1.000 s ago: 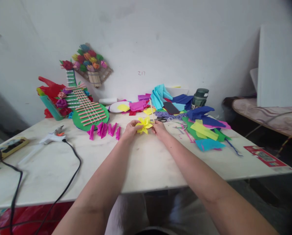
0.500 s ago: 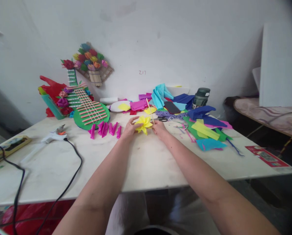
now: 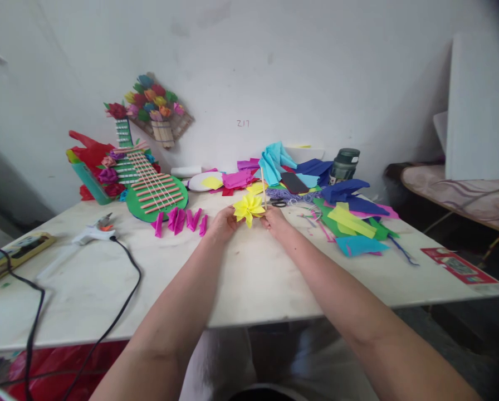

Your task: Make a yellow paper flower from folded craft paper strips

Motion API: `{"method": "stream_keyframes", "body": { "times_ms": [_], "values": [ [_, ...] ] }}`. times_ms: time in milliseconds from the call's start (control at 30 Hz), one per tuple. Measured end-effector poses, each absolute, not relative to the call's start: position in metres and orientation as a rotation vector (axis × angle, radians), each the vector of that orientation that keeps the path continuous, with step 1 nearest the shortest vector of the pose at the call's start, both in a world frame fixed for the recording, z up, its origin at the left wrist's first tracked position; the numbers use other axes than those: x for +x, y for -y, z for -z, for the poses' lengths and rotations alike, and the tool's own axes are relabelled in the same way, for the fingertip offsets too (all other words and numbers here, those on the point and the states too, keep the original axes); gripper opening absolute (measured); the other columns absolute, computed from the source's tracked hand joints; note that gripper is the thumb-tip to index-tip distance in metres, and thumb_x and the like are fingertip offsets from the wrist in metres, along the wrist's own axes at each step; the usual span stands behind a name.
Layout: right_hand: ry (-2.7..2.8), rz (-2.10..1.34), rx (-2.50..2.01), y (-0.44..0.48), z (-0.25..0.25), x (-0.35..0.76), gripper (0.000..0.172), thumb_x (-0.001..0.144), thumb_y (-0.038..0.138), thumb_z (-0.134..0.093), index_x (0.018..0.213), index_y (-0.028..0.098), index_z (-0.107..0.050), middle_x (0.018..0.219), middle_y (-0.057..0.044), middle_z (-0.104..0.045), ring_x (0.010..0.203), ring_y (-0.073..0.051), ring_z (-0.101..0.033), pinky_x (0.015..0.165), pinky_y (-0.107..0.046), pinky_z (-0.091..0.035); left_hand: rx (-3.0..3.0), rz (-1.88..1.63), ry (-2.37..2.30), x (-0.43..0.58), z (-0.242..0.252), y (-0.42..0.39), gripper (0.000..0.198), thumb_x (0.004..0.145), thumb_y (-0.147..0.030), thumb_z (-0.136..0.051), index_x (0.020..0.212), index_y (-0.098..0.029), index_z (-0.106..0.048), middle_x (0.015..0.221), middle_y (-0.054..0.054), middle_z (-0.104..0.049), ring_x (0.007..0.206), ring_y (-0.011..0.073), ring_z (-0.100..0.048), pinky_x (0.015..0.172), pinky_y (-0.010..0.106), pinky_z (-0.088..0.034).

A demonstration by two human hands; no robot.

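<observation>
A yellow paper flower with pointed petals is held just above the table between my two hands. My left hand is closed on the flower's left side, its fingertips partly hidden behind the petals. On the other side, my right hand grips a thin pale stick that stands nearly upright; its fingers also sit against the flower's right edge. Folded magenta paper pieces lie in a row left of my left hand. Black-handled scissors rest just beyond my right hand.
A glue gun with a black cord and a power strip lie at left. Behind stands a green guitar-shaped craft. Coloured paper sheets, a phone and a dark bottle occupy the back and right.
The flower has shifted slightly right and now faces more upward. My left fingers have moved from its front to beneath and behind its petals. The stick has moved slightly right and stands more upright.
</observation>
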State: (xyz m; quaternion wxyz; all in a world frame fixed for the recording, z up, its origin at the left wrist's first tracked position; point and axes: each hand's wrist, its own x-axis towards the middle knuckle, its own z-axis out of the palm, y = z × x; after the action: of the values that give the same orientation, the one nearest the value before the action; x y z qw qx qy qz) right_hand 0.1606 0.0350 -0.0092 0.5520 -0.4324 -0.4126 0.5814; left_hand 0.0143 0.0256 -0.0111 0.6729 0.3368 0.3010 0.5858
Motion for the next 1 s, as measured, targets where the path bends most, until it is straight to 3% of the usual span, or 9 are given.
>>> {"method": "stream_keyframes", "body": {
  "times_ms": [133,433,700,1000],
  "values": [
    [1.004,-1.348,-1.05,-0.0361,0.0115,0.1593,0.007,0.061,0.01,-0.051,0.06,0.016,-0.049,0.038,0.006,-0.05,0.024,-0.002,-0.024,0.026,-0.017,-0.009,0.78,-1.331,-0.773,0.0163,0.0128,-0.0256,0.019,0.059,-0.002,-0.05,0.074,-0.011,-0.056,0.072,0.005,-0.062,0.07,0.0151,-0.061,0.068,0.029,-0.052],
    [1.046,-1.287,-1.099,-0.0334,0.0099,0.1573,0.008,0.059,0.009,-0.053,0.061,0.016,-0.051,0.035,0.007,-0.046,0.024,-0.003,-0.024,0.027,-0.018,-0.011,0.8,-1.336,-0.763,0.014,0.0121,-0.0242,0.016,0.06,-0.005,-0.05,0.074,-0.01,-0.057,0.07,0.006,-0.063,0.069,0.0168,-0.062,0.068,0.032,-0.052],
    [1.107,-1.199,-1.127,-0.0346,0.0129,0.1576,0.009,0.055,0.012,-0.055,0.063,0.016,-0.055,0.031,0.01,-0.037,0.027,-0.004,-0.024,0.031,-0.018,-0.013,0.915,-1.3,-0.669,0.0133,0.015,-0.025,0.028,0.057,-0.001,-0.053,0.083,-0.01,-0.059,0.075,0.007,-0.065,0.076,0.0187,-0.062,0.074,0.034,-0.05],
    [1.164,-1.137,-1.107,-0.0401,0.0182,0.1592,0.018,0.055,0.02,-0.057,0.072,0.016,-0.059,0.039,0.009,-0.041,0.036,-0.005,-0.031,0.038,-0.018,-0.023,0.996,-1.313,-0.675,0.0116,0.0134,-0.024,0.024,0.059,-0.007,-0.057,0.082,-0.012,-0.06,0.075,0.006,-0.065,0.073,0.0157,-0.062,0.071,0.03,-0.05]
  ]
}}
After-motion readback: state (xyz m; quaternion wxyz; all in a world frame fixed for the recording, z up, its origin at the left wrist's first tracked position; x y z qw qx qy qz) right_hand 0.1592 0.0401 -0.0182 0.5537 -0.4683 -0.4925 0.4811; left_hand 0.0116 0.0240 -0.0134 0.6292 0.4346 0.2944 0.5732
